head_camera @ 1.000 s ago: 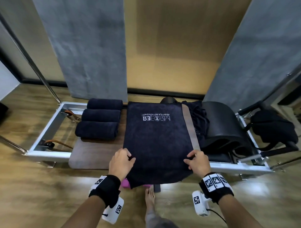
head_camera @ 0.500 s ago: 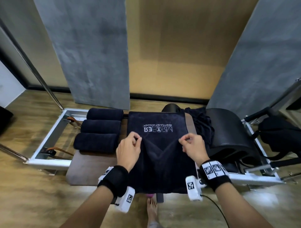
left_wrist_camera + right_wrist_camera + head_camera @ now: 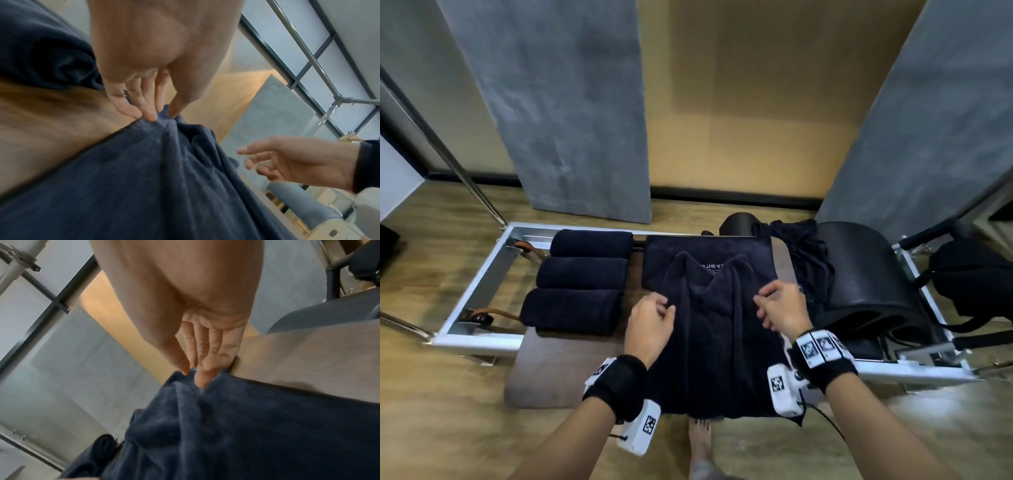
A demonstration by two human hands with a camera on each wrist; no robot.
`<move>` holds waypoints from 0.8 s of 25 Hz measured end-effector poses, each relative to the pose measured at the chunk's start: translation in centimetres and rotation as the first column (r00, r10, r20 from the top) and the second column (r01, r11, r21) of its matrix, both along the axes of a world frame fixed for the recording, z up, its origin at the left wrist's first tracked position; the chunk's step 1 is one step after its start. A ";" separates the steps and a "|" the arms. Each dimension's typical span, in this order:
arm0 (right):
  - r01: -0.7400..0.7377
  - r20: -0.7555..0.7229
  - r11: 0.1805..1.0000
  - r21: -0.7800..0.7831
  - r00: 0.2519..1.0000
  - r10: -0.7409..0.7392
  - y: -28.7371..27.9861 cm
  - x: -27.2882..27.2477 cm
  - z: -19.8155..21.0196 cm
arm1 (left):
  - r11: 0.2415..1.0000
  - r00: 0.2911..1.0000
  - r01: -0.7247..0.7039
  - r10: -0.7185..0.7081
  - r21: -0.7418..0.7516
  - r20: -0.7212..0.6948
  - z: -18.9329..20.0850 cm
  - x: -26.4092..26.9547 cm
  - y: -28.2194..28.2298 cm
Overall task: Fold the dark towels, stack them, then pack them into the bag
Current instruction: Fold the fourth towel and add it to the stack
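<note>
A dark towel [image 3: 722, 349] lies on the brown padded carriage [image 3: 558, 373], its near end hanging over the front edge. Its middle is bunched into ridges that partly cover the white logo. My left hand [image 3: 666, 306] pinches a raised fold on the towel's left side; in the left wrist view the fabric [image 3: 144, 178] peaks between thumb and fingertips [image 3: 152, 116]. My right hand [image 3: 760, 298] pinches the right side with nearly straight fingers [image 3: 202, 381] on the cloth [image 3: 246, 426]. Three folded dark towels [image 3: 582, 274] lie side by side to the left. A black bag [image 3: 972, 274] hangs at the far right.
A loose heap of dark cloth [image 3: 808, 253] lies just right of the towel, against a black arc barrel [image 3: 866, 274]. The metal frame [image 3: 476, 342] rims the carriage, with straps at its left end. My bare foot [image 3: 700, 442] stands on the wooden floor below.
Both hands have carried the towel's near part up and away from me, from the front edge to mid-carriage. The flat towel is now bunched and its logo is mostly covered.
</note>
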State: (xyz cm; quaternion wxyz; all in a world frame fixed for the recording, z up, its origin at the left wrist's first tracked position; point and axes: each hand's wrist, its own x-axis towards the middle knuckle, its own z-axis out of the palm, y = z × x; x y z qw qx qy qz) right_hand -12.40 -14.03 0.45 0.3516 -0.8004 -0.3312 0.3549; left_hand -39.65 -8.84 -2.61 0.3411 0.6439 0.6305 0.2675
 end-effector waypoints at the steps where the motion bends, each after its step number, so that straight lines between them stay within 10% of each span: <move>1: 0.007 0.047 0.998 -0.057 0.999 -0.004 -1.8 0.5 -1.0 | 0.999 0.997 -0.016 0.013 -0.037 -0.077 -0.4 -1.0 -1.0; 7: -0.021 -0.017 0.969 -0.247 1.000 0.017 -8.0 0.0 -4.6 | 0.986 0.962 0.016 -0.061 -0.168 -0.268 0.0 -3.1 -4.7; 10: 0.119 -0.268 0.990 -0.070 0.954 -0.134 -7.3 -0.4 -2.8 | 0.978 0.984 -0.134 0.150 -0.162 0.094 0.8 -3.0 -4.3; 14: 0.307 -0.528 0.931 0.197 0.833 -0.163 -7.2 -0.6 0.0 | 0.972 0.818 -0.086 0.193 -0.217 0.542 2.1 -3.1 -3.7; 17: 0.222 -0.388 0.948 0.229 0.914 -0.120 -8.3 -1.2 -0.4 | 0.995 0.938 0.067 -0.037 -0.076 0.344 1.1 -4.1 -4.7; 20: -0.043 0.094 0.985 0.166 0.995 0.027 -10.1 -1.8 -2.1 | 0.964 0.965 0.259 -0.261 0.053 0.024 -0.6 -5.6 -6.7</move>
